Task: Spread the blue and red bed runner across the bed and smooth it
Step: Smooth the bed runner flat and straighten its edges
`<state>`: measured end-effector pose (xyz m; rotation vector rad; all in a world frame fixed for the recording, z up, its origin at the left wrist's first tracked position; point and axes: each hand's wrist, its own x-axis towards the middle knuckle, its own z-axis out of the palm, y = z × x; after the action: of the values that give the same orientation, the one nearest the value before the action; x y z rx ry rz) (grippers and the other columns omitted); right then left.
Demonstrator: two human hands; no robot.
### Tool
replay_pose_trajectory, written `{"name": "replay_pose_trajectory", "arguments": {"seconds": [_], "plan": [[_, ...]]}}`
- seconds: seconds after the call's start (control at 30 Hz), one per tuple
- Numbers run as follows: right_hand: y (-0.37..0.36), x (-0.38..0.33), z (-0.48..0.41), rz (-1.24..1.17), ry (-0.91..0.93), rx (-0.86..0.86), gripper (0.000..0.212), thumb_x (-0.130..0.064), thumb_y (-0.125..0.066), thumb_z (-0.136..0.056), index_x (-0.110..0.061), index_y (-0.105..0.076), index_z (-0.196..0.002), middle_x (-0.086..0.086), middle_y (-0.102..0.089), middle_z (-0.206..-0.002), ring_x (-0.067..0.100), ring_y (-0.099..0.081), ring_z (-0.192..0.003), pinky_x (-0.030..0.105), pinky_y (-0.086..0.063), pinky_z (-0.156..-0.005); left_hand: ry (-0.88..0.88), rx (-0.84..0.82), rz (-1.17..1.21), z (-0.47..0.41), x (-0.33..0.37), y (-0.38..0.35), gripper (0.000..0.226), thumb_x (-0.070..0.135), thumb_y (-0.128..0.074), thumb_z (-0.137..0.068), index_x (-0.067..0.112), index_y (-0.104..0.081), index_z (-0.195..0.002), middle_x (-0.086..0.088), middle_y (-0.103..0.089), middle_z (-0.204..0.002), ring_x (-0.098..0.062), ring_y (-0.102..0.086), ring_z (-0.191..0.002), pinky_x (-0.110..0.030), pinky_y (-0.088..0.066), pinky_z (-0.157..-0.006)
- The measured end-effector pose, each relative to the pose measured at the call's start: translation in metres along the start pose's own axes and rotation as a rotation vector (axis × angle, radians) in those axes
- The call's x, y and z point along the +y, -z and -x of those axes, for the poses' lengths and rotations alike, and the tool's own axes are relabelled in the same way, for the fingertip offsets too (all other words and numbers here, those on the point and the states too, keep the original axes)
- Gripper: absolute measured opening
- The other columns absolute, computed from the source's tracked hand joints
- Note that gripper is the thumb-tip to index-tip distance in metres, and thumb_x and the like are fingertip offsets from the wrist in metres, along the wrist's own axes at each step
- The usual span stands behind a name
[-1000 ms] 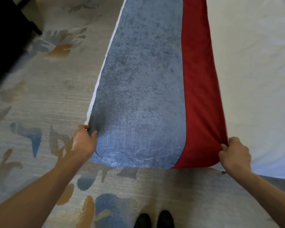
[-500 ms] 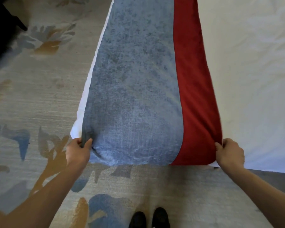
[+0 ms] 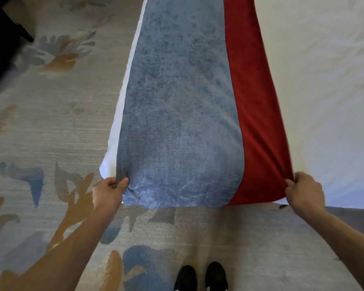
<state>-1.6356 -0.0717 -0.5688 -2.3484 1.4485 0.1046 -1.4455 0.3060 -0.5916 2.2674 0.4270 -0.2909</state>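
The bed runner point(image 3: 181, 114) is a long cloth, mottled blue with a red band along its right side. It stretches away from me over the near end of the white bed point(image 3: 324, 91), and its near end hangs over the bed's edge. My left hand point(image 3: 108, 194) grips the blue near-left corner, thumb on top. My right hand point(image 3: 304, 191) pinches the red near-right corner. A strip of white sheet point(image 3: 116, 143) shows along the runner's left edge.
A pale carpet point(image 3: 51, 133) with blue and ochre shapes covers the floor left of and below the bed. My black shoes point(image 3: 201, 277) stand on it at the bottom. Dark furniture point(image 3: 2, 34) fills the top-left corner.
Both hands have kept hold of the corners and drawn the near end toward me and a little leftward; more white sheet now shows at the runner's left edge.
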Motion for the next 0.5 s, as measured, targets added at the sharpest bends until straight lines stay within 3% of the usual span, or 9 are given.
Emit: {"name": "replay_pose_trajectory", "arguments": {"seconds": [0.23,0.37,0.5], "plan": [[0.000,0.013,0.010,0.069,0.028,0.022,0.020,-0.014,-0.054,-0.090,-0.009,-0.048,-0.072,0.018,-0.056,-0.067,0.038,-0.052,-0.066,0.041,-0.047,-0.061,-0.013,-0.048,-0.019,0.003,-0.018,0.002,0.022,0.027,-0.069,-0.084,0.008,-0.064,-0.075,-0.013,-0.066,-0.073,-0.031,-0.063,-0.070,-0.037,-0.049,-0.065],[-0.003,0.026,0.017,0.084,0.038,0.020,0.022,-0.013,-0.053,-0.091,-0.007,-0.047,-0.071,0.014,-0.051,-0.063,0.033,-0.047,-0.061,0.035,-0.036,-0.056,-0.015,-0.093,-0.079,0.011,-0.027,0.003,0.023,0.026,-0.067,-0.086,0.005,-0.064,-0.077,-0.014,-0.065,-0.073,-0.027,-0.059,-0.064,-0.028,-0.043,-0.056],[-0.009,0.033,0.014,0.068,0.030,-0.014,0.023,-0.013,-0.054,-0.092,-0.007,-0.048,-0.071,0.015,-0.053,-0.065,0.033,-0.049,-0.063,0.037,-0.041,-0.059,-0.011,-0.077,-0.143,0.011,-0.034,0.000,0.025,0.026,-0.065,-0.087,0.003,-0.064,-0.078,-0.017,-0.063,-0.071,-0.031,-0.058,-0.065,-0.033,-0.044,-0.058]]}}
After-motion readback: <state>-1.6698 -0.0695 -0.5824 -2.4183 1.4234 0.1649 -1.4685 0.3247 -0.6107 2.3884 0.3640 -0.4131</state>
